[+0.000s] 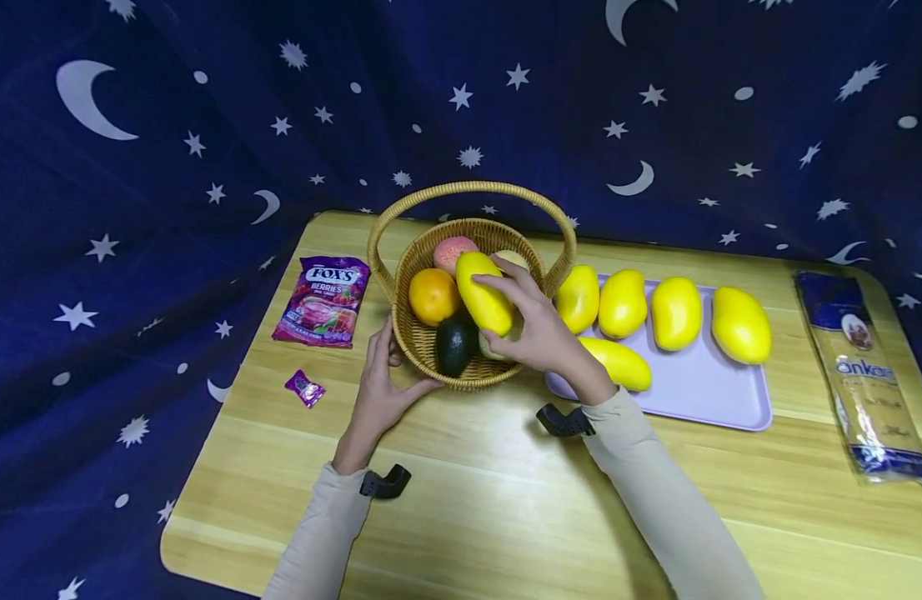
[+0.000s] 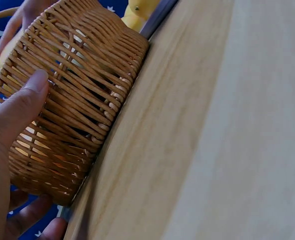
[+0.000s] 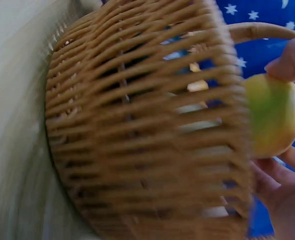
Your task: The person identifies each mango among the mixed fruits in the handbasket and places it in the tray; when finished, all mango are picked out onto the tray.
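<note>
A wicker basket [image 1: 468,383] with a tall handle stands on the table. My left hand [image 1: 378,398] holds its left side, the thumb on the woven wall [image 2: 72,100] in the left wrist view. Over the basket's opening, my right hand [image 1: 539,332] grips a yellow mango [image 1: 483,295] between thumb and fingers. Inside the basket lie an orange [image 1: 433,297], a dark avocado [image 1: 453,347] and a pink round fruit [image 1: 453,252]. Pale fruit [image 1: 512,260] shows partly behind the right hand.
Right of the basket, a lilac tray [image 1: 701,408] bears several mangoes [image 1: 675,313]. A purple candy bag [image 1: 323,302] and one wrapped candy [image 1: 306,388] lie to the left. A clear-and-blue plastic package [image 1: 866,375] lies at the far right, with a starry cloth [image 1: 401,108] behind the table.
</note>
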Demonstrator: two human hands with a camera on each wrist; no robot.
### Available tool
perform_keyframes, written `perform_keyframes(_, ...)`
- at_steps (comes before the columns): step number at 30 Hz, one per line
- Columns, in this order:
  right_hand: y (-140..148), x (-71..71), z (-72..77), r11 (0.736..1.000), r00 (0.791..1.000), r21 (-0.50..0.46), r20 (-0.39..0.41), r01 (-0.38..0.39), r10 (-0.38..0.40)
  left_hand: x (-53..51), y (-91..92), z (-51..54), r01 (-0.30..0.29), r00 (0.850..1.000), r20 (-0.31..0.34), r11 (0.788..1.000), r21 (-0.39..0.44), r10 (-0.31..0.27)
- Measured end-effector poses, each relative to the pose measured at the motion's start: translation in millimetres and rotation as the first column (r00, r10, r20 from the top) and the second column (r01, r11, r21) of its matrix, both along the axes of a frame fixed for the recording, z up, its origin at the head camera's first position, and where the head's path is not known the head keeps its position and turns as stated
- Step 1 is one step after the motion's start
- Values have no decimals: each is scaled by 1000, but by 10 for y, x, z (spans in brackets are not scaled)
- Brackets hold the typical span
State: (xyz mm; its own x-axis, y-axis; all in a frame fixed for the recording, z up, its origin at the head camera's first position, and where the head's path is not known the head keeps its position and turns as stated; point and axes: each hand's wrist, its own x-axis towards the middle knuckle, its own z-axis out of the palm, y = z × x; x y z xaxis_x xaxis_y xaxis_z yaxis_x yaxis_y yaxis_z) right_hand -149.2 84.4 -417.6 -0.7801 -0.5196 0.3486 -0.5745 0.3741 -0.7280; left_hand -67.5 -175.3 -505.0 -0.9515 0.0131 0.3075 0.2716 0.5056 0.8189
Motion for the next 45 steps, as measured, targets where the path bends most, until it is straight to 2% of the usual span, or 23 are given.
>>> perform_keyframes(4, 214, 150, 50, 999, 1000, -39, -1, -5, 5, 5, -8, -4, 3, 1000, 3, 1000, 5, -3)
perform_keyframes(6, 334, 237, 75, 999, 1000, -46, 14, 8, -7, 9, -15, -5, 1, 1000, 9, 1000, 9, -1)
perform_keyframes(8, 428, 355, 177, 998, 999, -53, 36, 23, -22, 8, -18, -4, -4, 1000, 14, 1000, 12, 4)
perform_keyframes(11, 594, 459, 196, 998, 999, -52, 30, 42, -40, 7, -18, -1, -11, 1000, 18, 1000, 17, 10)
perform_keyframes(13, 700, 499, 176, 998, 999, -57, 10, 39, -39, 6, -14, -1, -12, 1000, 22, 1000, 19, 12)
perform_keyframes(16, 866, 499, 40, 997, 999, -66, -38, 30, -32, 7, -8, 1, -11, 1000, 26, 1000, 19, 11)
perform_keyframes(21, 1055, 560, -7, 997, 996, -47, -69, 56, -59, 1, 1, -10, -5, 1000, 23, 1000, 12, 5)
perform_keyframes(26, 1282, 629, -36, 992, 991, -10, -44, 125, -126, -6, 2, -15, -3, 1000, 9, 1000, 7, 3)
perform_keyframes(33, 1704, 705, -103, 978, 978, -19, -41, 205, -206, -7, -4, -13, -3, 1000, 7, 1000, 4, 3)
perform_keyframes(41, 2195, 858, -211, 942, 942, 21, -6, 335, -335, -12, 5, -9, 1, 1000, 14, 1000, 7, -1)
perform_keyframes(45, 2350, 910, -277, 926, 926, 56, 35, 372, -375, -4, 9, -9, -2, 1000, 11, 1000, 1, 2)
